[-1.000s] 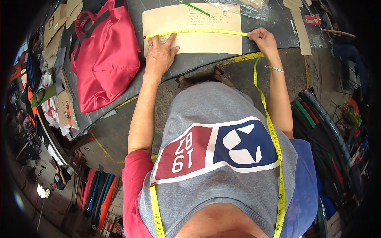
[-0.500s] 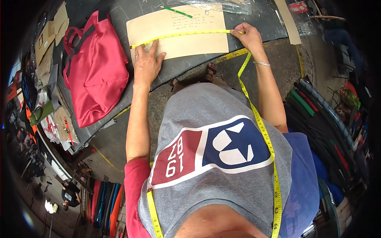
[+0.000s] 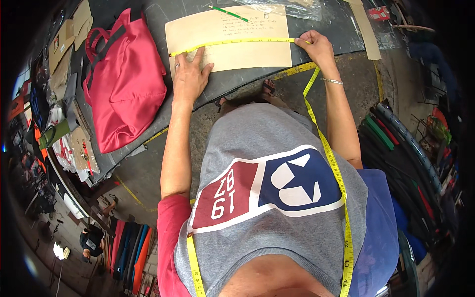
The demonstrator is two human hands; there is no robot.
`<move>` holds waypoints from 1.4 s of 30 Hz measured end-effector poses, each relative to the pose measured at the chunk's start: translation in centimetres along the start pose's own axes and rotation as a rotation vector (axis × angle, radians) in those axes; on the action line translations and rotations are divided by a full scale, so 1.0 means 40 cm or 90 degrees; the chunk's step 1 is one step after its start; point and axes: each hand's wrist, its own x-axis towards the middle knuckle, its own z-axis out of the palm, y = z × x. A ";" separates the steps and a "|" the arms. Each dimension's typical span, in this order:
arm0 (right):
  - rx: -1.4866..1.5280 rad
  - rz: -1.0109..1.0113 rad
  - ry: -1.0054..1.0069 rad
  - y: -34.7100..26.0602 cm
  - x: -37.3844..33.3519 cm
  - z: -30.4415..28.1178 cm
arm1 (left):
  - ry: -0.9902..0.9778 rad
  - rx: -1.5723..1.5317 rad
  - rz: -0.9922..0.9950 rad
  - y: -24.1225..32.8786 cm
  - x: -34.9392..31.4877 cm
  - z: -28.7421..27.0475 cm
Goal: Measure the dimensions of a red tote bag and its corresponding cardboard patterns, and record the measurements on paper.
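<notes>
A sheet of tan card (image 3: 247, 57) with handwritten notes lies on the dark tabletop (image 3: 148, 141). A yellow measuring tape (image 3: 232, 41) runs across it, its end at the card's left edge. My left hand (image 3: 191, 79) rests there with fingers spread, the fingertips pressing on the tape near that end. At the card's right edge, my right hand (image 3: 319, 48) pinches the tape between thumb and fingers. From there the tape hangs in a loose bend and continues up over my shoulder. A green pencil (image 3: 228, 13) lies on the card's far edge.
A red fabric bag (image 3: 131, 99) with black straps lies left of the card. Clear plastic (image 3: 292, 7) sits at the table's far side, with a tan strip (image 3: 367, 37) to the right. Fabric rolls (image 3: 396, 148) are stacked at right, others (image 3: 129, 252) lower left, near a person (image 3: 91, 242).
The whole view has shifted slightly, so the table and hands appear a little further right. Against the card, both hands and the tape keep about the same places.
</notes>
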 end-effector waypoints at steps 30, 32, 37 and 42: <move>-0.037 -0.020 -0.003 -0.013 0.000 0.005 | -0.021 0.013 -0.047 -0.004 0.002 0.005; -0.039 -0.026 0.003 -0.015 -0.003 0.000 | -0.010 0.008 -0.038 0.000 0.002 0.006; -0.052 -0.020 0.008 -0.013 0.000 0.002 | -0.016 -0.018 -0.039 0.003 0.002 -0.002; -0.069 -0.026 0.001 -0.018 0.003 -0.001 | -0.012 -0.024 -0.025 -0.004 0.003 0.000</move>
